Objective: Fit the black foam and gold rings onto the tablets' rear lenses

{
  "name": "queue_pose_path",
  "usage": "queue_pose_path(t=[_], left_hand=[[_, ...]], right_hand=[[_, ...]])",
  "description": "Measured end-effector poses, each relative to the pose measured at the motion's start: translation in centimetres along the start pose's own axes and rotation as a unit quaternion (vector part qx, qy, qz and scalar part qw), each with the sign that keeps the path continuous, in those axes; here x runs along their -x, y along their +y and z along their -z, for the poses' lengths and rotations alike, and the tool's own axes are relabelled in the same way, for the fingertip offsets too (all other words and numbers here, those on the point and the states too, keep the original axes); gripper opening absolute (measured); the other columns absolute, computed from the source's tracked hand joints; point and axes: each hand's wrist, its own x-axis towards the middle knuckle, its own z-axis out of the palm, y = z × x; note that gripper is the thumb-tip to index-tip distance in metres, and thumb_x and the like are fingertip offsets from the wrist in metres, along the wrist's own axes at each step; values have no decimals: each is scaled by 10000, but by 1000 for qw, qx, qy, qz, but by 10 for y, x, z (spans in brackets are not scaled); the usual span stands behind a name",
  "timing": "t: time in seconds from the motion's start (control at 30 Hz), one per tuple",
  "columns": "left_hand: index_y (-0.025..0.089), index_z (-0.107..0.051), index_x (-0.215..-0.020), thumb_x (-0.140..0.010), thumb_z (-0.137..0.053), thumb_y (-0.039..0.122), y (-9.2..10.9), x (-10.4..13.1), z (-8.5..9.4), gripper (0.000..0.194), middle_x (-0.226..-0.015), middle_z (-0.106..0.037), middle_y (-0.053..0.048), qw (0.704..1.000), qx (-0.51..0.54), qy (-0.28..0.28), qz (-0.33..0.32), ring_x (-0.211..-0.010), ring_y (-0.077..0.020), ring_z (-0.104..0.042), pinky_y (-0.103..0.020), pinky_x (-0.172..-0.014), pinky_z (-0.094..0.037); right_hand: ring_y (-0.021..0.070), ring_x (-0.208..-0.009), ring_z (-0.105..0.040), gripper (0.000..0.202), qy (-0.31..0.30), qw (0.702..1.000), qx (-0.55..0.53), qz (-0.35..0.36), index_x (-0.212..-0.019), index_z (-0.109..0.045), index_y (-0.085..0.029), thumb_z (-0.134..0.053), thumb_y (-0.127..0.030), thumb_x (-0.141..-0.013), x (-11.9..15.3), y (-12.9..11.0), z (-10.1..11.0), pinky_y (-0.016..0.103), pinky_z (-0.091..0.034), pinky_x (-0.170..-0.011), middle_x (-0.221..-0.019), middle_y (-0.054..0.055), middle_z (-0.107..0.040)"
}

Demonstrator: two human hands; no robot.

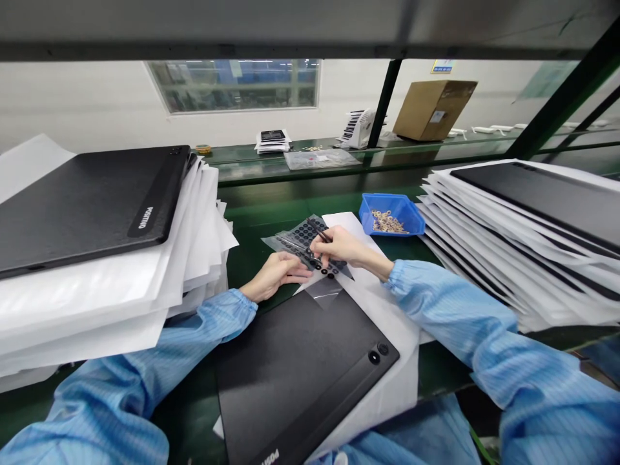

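Note:
My right hand [336,247] is closed around slim black tweezers [318,230], over a clear sheet of round black stickers [303,234]. With its fingertips at the sheet's near left edge, my left hand [281,274] grips the sheet. A few black rings [324,271] show at the near corner, just below my right fingers. Closer to me lies a black tablet [300,361], back side up and turned at an angle, its camera lenses at the right corner. White paper [392,361] is underneath it. My fingers partly hide the tweezer tips.
On the left rises a stack of papers [97,310] topped by a black tablet [87,200]. Another stack of tablets and paper [504,258] stands at the right. A blue bin [369,213] holds small ring-shaped pieces. Behind are a ledge, a cardboard box [433,110] and an overhead shelf [271,29].

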Motion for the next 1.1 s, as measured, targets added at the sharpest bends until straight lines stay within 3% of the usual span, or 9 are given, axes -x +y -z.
queue_pose_path(t=[0.13,0.2,0.27,0.33,0.43,0.5,0.6,0.73,1.1], left_hand=[[171,-430,-669,-743,-706,125,3,7,9,290,-625,-662,-64,998,-51,29,12,-566,-186,-684,-257,-532,-553],[197,-380,-663,-768,-683,172,2,14,12,322,-493,-571,19,995,-82,55,2,-392,-117,-569,-169,-363,-406],[217,-321,-650,-807,-617,187,-1,24,11,337,-391,-406,106,991,-103,83,-30,-295,-49,-379,-127,-314,-221],[216,-299,-631,-807,-576,199,-5,37,3,328,-390,-326,118,979,-156,82,-102,-324,-40,-299,-133,-350,-194],[211,-363,-582,-757,-569,284,-11,60,-17,280,-471,-381,74,919,-314,-38,-236,-423,-70,-356,-177,-432,-293],[212,-403,-574,-757,-539,325,-17,72,-30,254,-496,-395,60,869,-386,-151,-269,-443,-85,-361,-201,-450,-304],[213,-414,-591,-793,-485,322,-28,78,-40,240,-496,-383,63,835,-420,-230,-271,-436,-88,-344,-205,-442,-288],[211,-397,-596,-817,-475,308,-36,72,-39,254,-493,-343,75,838,-424,-222,-264,-431,-84,-327,-194,-425,-266],[203,-399,-601,-828,-471,270,-36,71,-38,248,-502,-331,79,830,-420,-241,-277,-443,-78,-330,-182,-443,-275]], right_hand=[[34,-354,-482,121,-31,991,-110,-63,-628,-573,-93,-574,-152,-734,24,-7,12,148,-173,-313,-541,11,-594],[34,-351,-484,103,-43,983,-147,-97,-623,-586,-87,-602,-142,-708,50,-6,16,148,-166,-312,-535,9,-594],[39,-362,-503,90,-44,981,-152,-110,-616,-592,-89,-617,-135,-690,81,-1,19,145,-235,-333,-538,2,-600],[50,-389,-529,75,-43,982,-144,-116,-620,-599,-98,-620,-133,-683,114,8,20,152,-353,-406,-527,-12,-601],[69,-425,-543,86,-36,983,-121,-135,-637,-612,-113,-614,-170,-701,153,21,16,182,-433,-510,-468,-23,-581],[72,-423,-527,103,-27,981,-119,-149,-663,-621,-117,-606,-205,-715,167,28,11,190,-425,-513,-439,-31,-561],[57,-398,-487,116,-6,978,-137,-156,-678,-619,-118,-603,-225,-717,171,36,5,189,-410,-508,-435,-46,-541],[55,-394,-475,124,1,975,-144,-169,-625,-601,-115,-594,-207,-708,165,41,0,185,-402,-503,-414,-43,-528],[78,-414,-498,88,-21,974,-112,-197,-651,-608,-127,-567,-186,-702,163,39,1,189,-407,-531,-385,-46,-524]])
